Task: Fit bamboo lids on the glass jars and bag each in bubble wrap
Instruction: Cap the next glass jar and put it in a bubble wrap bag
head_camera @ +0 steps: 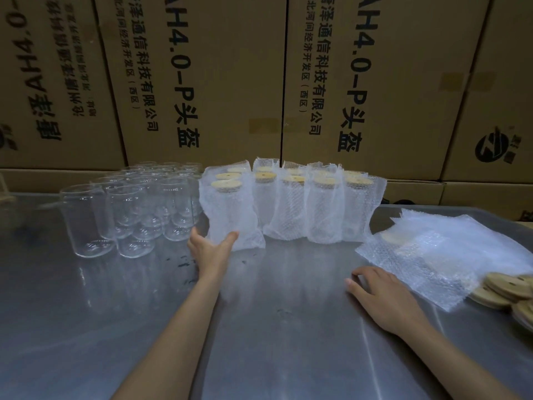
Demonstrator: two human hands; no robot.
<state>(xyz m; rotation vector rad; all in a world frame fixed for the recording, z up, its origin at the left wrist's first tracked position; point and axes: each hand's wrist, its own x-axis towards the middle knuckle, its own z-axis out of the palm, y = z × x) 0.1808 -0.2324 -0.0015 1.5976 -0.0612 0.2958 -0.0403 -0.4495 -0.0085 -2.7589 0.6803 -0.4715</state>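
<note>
I see my left hand (212,246) reaching forward over the metal surface (274,327), its grip spread, thumb and fingers touching the lower edge of the nearest bagged jar (230,215). That jar stands upright at the front left of a cluster of wrapped jars (305,206), each closed with a bamboo lid (226,184) and sleeved in bubble wrap. My right hand (380,295) rests flat on the surface, fingers relaxed and holding nothing, just beside a stack of flat bubble-wrap bags (450,255) at the right. One lid (396,237) lies under the top sheet of that stack. A pile of loose lids (510,293) sits at the right edge. Uncapped empty glass jars (129,206) stand grouped at the left. Printed cardboard boxes (202,76) form the background wall.
</note>
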